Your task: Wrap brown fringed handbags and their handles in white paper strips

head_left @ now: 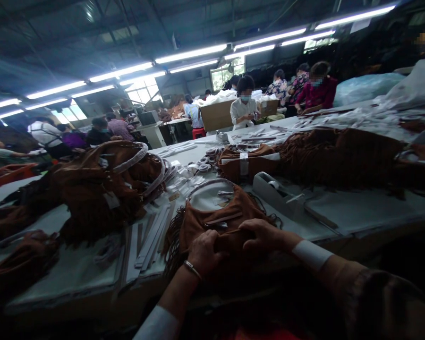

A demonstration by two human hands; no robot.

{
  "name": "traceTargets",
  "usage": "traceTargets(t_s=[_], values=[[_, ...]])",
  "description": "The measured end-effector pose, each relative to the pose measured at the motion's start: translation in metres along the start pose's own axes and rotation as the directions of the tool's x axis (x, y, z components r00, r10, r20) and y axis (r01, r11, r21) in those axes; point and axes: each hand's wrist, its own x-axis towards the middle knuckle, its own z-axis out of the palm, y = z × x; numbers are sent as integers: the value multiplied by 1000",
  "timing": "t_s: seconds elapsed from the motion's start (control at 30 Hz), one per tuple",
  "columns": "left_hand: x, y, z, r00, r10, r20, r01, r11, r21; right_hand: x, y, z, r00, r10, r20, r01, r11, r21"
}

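A brown fringed handbag [198,217] lies at the table's front edge, its wrapped strap curving away from me and its zipper facing up. My left hand [204,255] grips the near edge of the bag, fingers curled over the brown material. On the same edge, farther right, my right hand [260,234] is closed with its fingers bent round the fold. Between both hands the material is bunched into a roll. Dark fringe hangs out on the bag's left side. Just beyond my right hand stands a grey tape dispenser [274,191].
A heap of brown fringed bags [95,184] sits at the left, and another brown pile [340,156] at the right. Pale flat strips [152,236] lie left of my bag. Small clear packets [186,182] are scattered behind it. Across the table, co-workers [243,106] are at work.
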Motion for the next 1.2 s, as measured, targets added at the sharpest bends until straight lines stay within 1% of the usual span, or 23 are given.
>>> traceTargets(t_s=[0.1,0.17,0.3,0.33,0.4,0.43,0.47,0.53,0.6,0.63,0.7,0.8,0.83,0.93,1.03,1.13,1.2], values=[[2,-2,2,999,-18,44,18,1000,-19,5,6,-1,998,31,49,-33,998,49],[3,-3,1,997,-29,77,31,999,-27,7,9,-2,998,47,45,-49,998,46],[7,4,-9,993,-53,104,57,998,-38,8,15,-3,998,47,42,-48,999,10],[10,8,-12,995,-25,100,32,997,-65,8,16,-3,998,39,48,-38,999,-4],[16,15,-15,993,70,94,-57,989,-135,10,16,-2,998,32,60,-29,998,-48],[20,18,-14,989,106,104,-89,983,-159,12,15,-2,997,37,65,-32,996,-78],[24,20,-13,985,118,128,-96,981,-167,13,13,-1,996,49,69,-41,992,-118],[31,20,-7,979,62,192,-37,990,-133,17,7,-2,993,93,74,-75,974,-216],[37,18,0,977,-9,215,27,996,-85,21,0,-7,984,159,76,-127,939,-320],[39,17,2,978,-23,206,38,997,-68,21,-4,-11,978,194,80,-153,921,-359],[39,14,6,985,-33,171,44,997,-60,20,-11,-20,961,248,125,-184,904,-385],[37,12,7,990,-38,133,52,994,-97,13,-18,-37,933,282,224,-194,918,-347],[36,11,8,992,-34,123,49,992,-114,10,-19,-42,928,285,241,-195,921,-337],[35,7,9,996,-17,88,31,987,-161,3,-21,-53,928,293,229,-209,920,-332],[35,2,9,998,-18,52,28,982,-186,4,-19,-60,933,292,208,-222,927,-302],[35,-3,9,999,-17,31,22,981,-190,8,-13,-61,937,304,171,-262,937,-231],[34,-5,9,999,-26,30,31,986,-165,10,-9,-58,942,310,129,-286,942,-174]])
